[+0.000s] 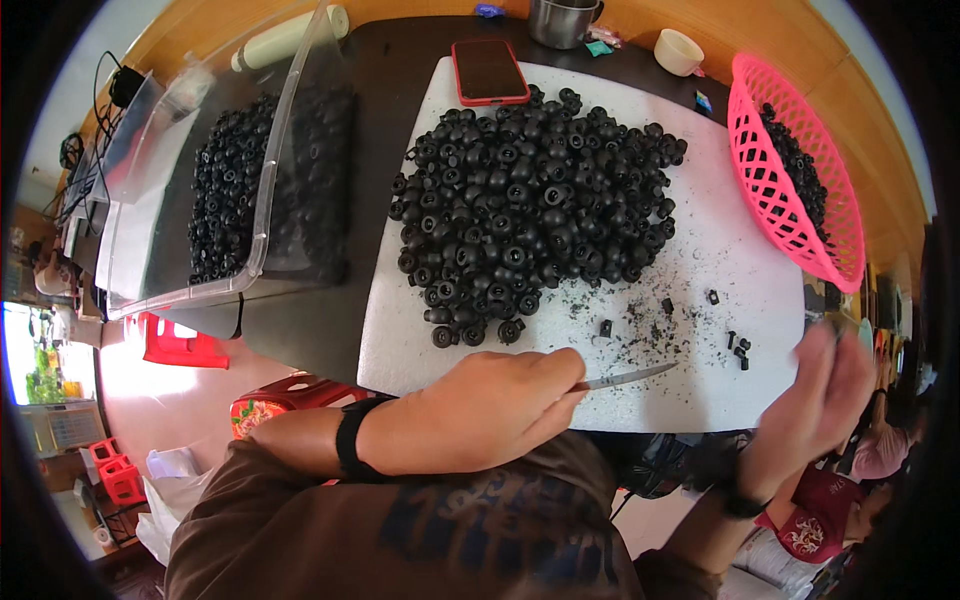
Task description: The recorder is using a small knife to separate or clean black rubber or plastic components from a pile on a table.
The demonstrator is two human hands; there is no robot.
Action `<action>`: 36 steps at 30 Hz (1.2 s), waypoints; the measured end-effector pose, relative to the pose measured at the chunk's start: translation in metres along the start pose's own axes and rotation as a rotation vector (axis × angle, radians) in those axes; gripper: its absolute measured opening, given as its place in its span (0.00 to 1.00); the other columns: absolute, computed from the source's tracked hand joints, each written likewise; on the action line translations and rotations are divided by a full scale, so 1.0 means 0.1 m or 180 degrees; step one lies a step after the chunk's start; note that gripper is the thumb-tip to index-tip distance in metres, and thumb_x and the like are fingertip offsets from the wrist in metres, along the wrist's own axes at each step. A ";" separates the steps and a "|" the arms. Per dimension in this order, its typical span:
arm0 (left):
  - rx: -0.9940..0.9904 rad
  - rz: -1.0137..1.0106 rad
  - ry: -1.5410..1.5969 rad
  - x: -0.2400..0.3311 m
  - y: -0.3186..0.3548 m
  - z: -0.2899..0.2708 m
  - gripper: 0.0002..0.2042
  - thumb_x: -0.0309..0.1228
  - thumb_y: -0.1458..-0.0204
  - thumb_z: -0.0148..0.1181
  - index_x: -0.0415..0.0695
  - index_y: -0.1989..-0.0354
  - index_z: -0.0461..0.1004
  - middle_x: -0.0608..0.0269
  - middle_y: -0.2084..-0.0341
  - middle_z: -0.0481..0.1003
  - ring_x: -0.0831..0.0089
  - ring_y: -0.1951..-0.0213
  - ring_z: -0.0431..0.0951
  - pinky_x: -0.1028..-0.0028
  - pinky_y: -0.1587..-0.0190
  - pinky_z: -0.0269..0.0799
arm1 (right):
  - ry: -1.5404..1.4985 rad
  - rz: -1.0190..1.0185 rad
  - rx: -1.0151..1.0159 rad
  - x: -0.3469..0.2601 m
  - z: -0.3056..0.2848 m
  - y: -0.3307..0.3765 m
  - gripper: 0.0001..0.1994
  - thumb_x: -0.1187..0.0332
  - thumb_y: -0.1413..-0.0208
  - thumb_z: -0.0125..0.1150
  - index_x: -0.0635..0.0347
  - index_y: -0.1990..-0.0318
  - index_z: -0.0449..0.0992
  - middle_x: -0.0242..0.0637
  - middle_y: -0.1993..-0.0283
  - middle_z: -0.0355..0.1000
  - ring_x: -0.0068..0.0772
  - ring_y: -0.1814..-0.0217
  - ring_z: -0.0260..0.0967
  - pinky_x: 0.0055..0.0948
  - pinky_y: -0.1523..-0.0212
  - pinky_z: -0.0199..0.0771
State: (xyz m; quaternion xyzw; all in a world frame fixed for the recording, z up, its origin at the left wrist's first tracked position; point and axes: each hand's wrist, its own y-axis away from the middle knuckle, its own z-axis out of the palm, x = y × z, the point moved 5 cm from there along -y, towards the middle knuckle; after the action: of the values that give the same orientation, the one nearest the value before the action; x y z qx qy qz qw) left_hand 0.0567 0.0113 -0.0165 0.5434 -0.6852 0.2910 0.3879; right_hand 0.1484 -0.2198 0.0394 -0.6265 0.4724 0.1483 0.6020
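Observation:
My left hand (480,410) is closed around a small knife (632,378), whose thin blade points right above the near edge of a white foam board (735,265). On the board lies a big heap of small round black plastic parts (540,200) with holes in them. Black crumbs and shavings (650,335) are scattered right of the blade, among a few loose black bits (740,352). Past the board's right edge is my right hand (820,395), raised and smeared by motion. Whether its fingers hold anything does not show.
A clear plastic bin (262,200) on the left holds more black parts. At the right a pink lattice basket (790,215) contains black pieces. A red-edged phone (490,72) lies at the board's far edge, with a metal cup (560,22) and a cream cup (679,52) behind.

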 end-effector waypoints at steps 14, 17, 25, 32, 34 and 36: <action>0.0085 -0.0199 0.0920 -0.20 0.21 -0.22 0.07 0.29 0.47 0.50 0.37 0.68 0.65 0.51 0.81 0.69 0.55 0.77 0.72 0.66 0.74 0.66 | 0.0706 0.0234 -0.2136 0.06 0.82 0.05 0.09 0.72 0.56 0.61 0.62 0.65 0.71 0.36 0.66 0.69 0.28 0.68 0.64 0.27 0.66 0.65; -0.0011 -0.0085 0.0894 -0.19 0.21 -0.21 0.06 0.28 0.48 0.50 0.37 0.68 0.65 0.52 0.81 0.69 0.56 0.77 0.73 0.67 0.74 0.66 | 0.0844 -0.0145 -0.2576 -0.02 1.05 0.40 0.10 0.74 0.58 0.60 0.63 0.66 0.70 0.41 0.66 0.68 0.39 0.68 0.64 0.30 0.66 0.65; 0.0165 0.0047 0.0959 -0.17 0.22 -0.23 0.03 0.24 0.48 0.50 0.37 0.70 0.67 0.61 0.82 0.68 0.74 0.80 0.68 0.76 0.77 0.64 | 0.1200 -0.0204 -0.2626 0.07 1.24 0.41 0.11 0.77 0.59 0.60 0.63 0.65 0.70 0.41 0.66 0.68 0.42 0.65 0.65 0.33 0.64 0.65; 0.0254 0.0138 0.0914 -0.16 0.25 -0.28 0.03 0.24 0.48 0.49 0.38 0.70 0.67 0.63 0.83 0.68 0.77 0.81 0.67 0.77 0.78 0.63 | 0.1059 -0.0747 -0.2424 -0.03 1.18 0.46 0.10 0.79 0.60 0.59 0.63 0.67 0.69 0.42 0.65 0.68 0.45 0.62 0.65 0.36 0.60 0.65; 0.0229 0.0097 0.0908 -0.15 0.26 -0.26 0.03 0.24 0.48 0.49 0.37 0.70 0.67 0.63 0.83 0.68 0.77 0.81 0.67 0.78 0.78 0.63 | 0.1086 -0.0722 -0.2530 -0.04 1.20 0.47 0.10 0.79 0.61 0.59 0.63 0.68 0.68 0.41 0.64 0.68 0.46 0.62 0.65 0.37 0.60 0.65; 0.0231 0.0093 0.0912 -0.13 0.27 -0.26 0.03 0.24 0.48 0.49 0.37 0.70 0.67 0.64 0.83 0.68 0.78 0.81 0.67 0.78 0.78 0.63 | 0.1125 -0.0797 -0.2580 -0.06 1.20 0.47 0.10 0.79 0.61 0.59 0.62 0.68 0.68 0.41 0.64 0.69 0.46 0.62 0.65 0.37 0.60 0.64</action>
State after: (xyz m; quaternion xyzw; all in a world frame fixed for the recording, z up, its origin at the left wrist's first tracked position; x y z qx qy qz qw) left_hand 0.0376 0.0457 -0.0129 0.4999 -0.6197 0.3958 0.4576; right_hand 0.1551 -0.1024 -0.0131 -0.8793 0.3924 0.1380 0.2318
